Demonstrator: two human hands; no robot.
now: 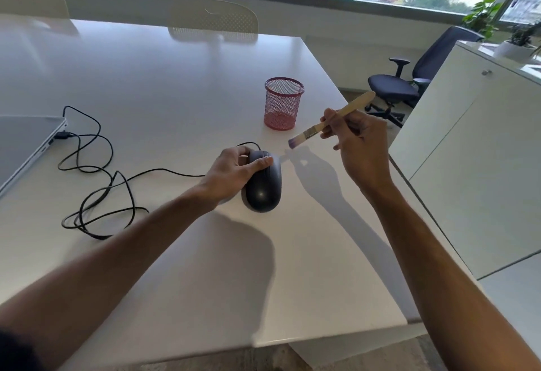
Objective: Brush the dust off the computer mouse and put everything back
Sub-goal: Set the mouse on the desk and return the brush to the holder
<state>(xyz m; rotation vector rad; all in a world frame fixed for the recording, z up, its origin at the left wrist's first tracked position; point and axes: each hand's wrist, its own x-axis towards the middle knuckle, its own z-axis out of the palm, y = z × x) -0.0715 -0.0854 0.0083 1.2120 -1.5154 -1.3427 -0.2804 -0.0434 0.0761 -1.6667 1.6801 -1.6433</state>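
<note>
White table (152, 83) by a sunny window was the setup. Left hand (234, 173) had its fingers (259, 162) wrapped over the far end of the black mouse (263, 186), pinning it near the table's right side. Right hand (355, 142) pinched the wooden brush (328, 121), bristles hovering just right of the mouse, not touching. Red mesh cup (283, 104) sat farther back, cable (96, 171) trailing left to a laptop (26, 148). I'd go with light strokes away from the buttons, holding firm so it wouldn't skid.
</note>
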